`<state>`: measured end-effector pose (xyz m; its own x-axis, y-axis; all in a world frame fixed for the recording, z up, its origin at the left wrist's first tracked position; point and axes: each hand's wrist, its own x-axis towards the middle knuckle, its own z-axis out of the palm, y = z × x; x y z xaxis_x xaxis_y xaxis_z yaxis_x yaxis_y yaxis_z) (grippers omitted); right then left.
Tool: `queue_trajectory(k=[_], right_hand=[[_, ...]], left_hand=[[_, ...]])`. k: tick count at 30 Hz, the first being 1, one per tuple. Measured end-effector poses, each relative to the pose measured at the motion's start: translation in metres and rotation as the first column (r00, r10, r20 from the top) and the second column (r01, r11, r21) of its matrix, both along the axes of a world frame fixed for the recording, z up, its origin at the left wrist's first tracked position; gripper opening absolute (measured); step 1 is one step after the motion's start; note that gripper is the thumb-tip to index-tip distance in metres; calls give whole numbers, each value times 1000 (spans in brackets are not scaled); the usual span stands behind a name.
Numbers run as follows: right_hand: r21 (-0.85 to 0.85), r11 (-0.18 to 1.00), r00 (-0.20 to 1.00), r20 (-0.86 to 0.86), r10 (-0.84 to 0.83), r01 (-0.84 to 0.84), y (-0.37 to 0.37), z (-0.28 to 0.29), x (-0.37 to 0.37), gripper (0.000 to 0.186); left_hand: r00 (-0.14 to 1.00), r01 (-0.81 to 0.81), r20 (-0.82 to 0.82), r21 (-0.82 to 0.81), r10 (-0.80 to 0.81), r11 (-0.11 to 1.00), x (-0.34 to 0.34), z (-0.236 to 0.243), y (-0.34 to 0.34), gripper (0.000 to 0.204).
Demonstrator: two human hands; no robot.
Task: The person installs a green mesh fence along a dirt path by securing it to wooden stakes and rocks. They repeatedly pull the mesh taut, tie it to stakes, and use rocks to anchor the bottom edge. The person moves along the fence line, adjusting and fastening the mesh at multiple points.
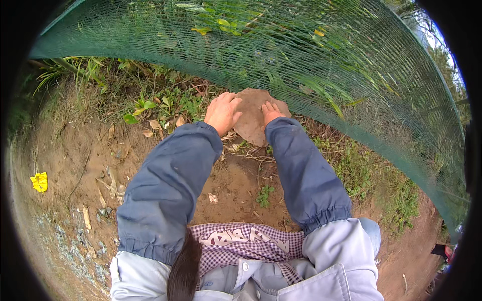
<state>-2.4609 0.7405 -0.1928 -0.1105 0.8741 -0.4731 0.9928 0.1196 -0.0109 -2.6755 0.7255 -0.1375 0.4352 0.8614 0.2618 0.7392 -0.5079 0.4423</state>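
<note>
Reaching forward from 6 o'clock, two forearms in dark blue sleeves [163,175] pass either side of a checked apron [246,251], with a length of dark hair [185,273] hanging near 7. Between the forearms lies brown soil [233,193] with a small green sprig [264,195], leaving a pocket of room on the near side of the hands.

A flat brown slab [249,123], seemingly stone, lies at 12 o'clock, its uneven rim narrowing to a blunt point toward 6. The left hand [223,113] arches over the slab's 9 o'clock edge, thumb apart from the fingers; whether it grips underneath I cannot tell. The right hand [271,112] rests wide on the top face, fingers laid flat toward 12, just inside the slab's 3 o'clock edge.

Dry leaves [155,125] and low weeds sit near 10. The broadest room runs from 7 to 9 o'clock, over soil strewn with grey chips [75,246] at 8, out to a yellow scrap [39,181] just below 9.

Beyond the slab, green netting [321,65] sweeps from 10 through 12 to 4, its lower edge close behind the slab, so room is tightest there. Tall plants show through the mesh.
</note>
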Motion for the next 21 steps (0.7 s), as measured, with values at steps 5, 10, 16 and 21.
queue_trajectory(k=[5, 10, 16, 21], right_hand=[[-71, 997, 999, 13, -39, 40, 10, -8, 1, 84], [-113, 993, 993, 117, -24, 37, 6, 10, -13, 102], [-158, 987, 949, 310, 52, -3, 5, 33, -35, 108], [-146, 980, 969, 188, 159, -133, 26, 49, -53, 82]], left_hand=[[987, 111, -99, -132, -124, 985, -8, 49, -31, 37], [968, 244, 31, -332, -248, 911, -48, 109, -112, 40], [986, 163, 105, -480, -128, 862, -102, 89, -129, 40], [972, 30, 226, -366, 57, 930, -117, 82, -115, 39]])
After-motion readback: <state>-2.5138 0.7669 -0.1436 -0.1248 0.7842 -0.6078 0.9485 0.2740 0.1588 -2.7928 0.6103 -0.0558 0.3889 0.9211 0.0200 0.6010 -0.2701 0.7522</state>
